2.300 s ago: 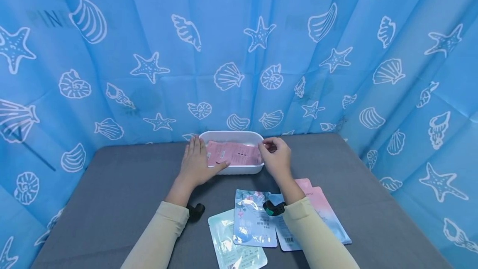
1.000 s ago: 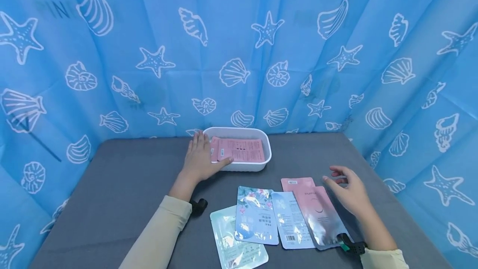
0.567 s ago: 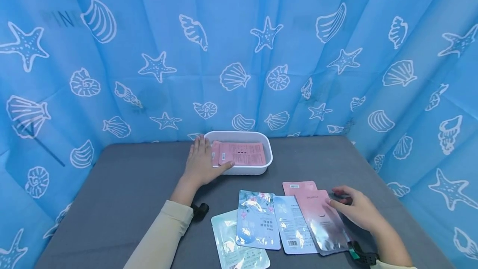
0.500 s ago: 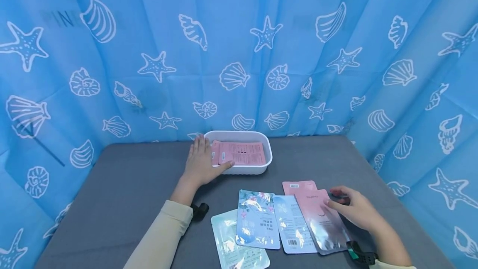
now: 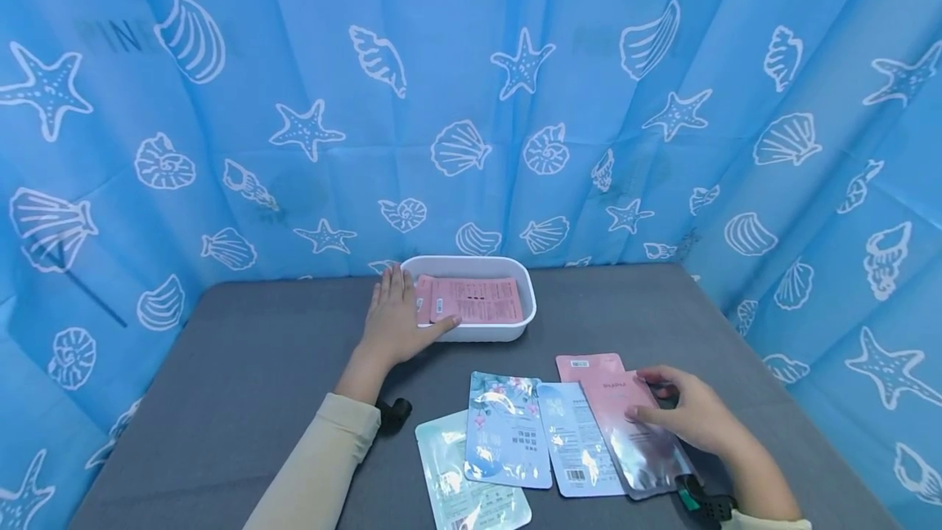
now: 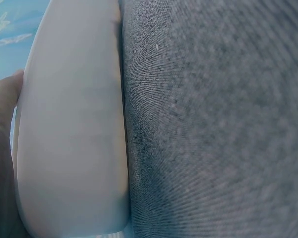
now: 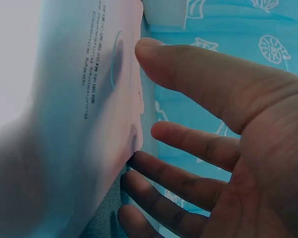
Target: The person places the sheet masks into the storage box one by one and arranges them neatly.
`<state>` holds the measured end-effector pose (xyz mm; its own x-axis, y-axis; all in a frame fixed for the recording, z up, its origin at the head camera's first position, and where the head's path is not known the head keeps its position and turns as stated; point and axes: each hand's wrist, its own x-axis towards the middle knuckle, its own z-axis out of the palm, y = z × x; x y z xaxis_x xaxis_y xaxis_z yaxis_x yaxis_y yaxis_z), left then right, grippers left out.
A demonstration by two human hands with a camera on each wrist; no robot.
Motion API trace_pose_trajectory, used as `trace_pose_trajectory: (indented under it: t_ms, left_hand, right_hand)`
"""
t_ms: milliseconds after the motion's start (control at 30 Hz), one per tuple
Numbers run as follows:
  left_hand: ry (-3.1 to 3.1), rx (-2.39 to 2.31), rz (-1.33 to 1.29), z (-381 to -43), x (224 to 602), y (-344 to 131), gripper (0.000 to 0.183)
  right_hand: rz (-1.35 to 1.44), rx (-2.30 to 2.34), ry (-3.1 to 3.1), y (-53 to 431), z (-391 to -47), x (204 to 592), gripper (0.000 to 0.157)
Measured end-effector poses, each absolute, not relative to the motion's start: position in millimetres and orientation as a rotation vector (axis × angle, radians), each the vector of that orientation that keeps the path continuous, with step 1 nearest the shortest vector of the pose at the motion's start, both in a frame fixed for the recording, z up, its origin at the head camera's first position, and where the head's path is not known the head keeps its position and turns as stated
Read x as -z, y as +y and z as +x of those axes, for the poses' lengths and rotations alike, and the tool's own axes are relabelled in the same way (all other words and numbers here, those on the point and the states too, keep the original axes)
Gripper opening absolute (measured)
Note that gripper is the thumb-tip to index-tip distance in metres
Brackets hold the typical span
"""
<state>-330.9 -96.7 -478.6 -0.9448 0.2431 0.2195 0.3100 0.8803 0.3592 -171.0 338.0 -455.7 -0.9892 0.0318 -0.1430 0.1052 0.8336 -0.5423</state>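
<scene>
Nearest on the grey surface (image 5: 243,407) lies a mint packet (image 5: 467,477), partly under a floral blue packet (image 5: 508,432). Beside that, a pale blue packet (image 5: 577,440) is overlapped by a pink-and-silver packet (image 5: 631,432); there the right hand (image 5: 695,411) has its grip wide, thumb over the face, fingers by the right edge. A pink packet (image 5: 587,364) shows behind. Farther off, the left hand (image 5: 393,321), fingers straight, grip wide, rests against the left end of a white tub (image 5: 478,334) holding pink packets (image 5: 477,309). Beyond hangs a shell-patterned curtain (image 5: 464,80).
</scene>
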Motion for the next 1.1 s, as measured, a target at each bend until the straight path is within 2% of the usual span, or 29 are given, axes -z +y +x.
trace_pose_trajectory:
  t_ms: [167, 367, 667, 1100]
  left_hand:
    - [-2.879, 0.588, -0.436, -330.7, 480.3, -96.5, 0.127]
    - [-2.886, 0.604, -0.422, -331.7, 479.8, -94.2, 0.127]
    - [-2.883, 0.599, -0.406, -331.2, 474.0, -93.0, 0.125]
    - [-2.881, 0.59, -0.381, -330.1, 479.3, -96.3, 0.124]
  right_hand:
    - [0.11, 0.839, 2.9, 337.3, -170.8, 459.0, 0.082]
    - [0.104, 0.802, 2.922, 337.6, -173.5, 458.3, 0.08]
    - [0.07, 0.832, 2.896, 339.6, -179.0, 457.5, 0.067]
    - [0.11, 0.902, 2.816, 338.5, -180.3, 462.2, 0.056]
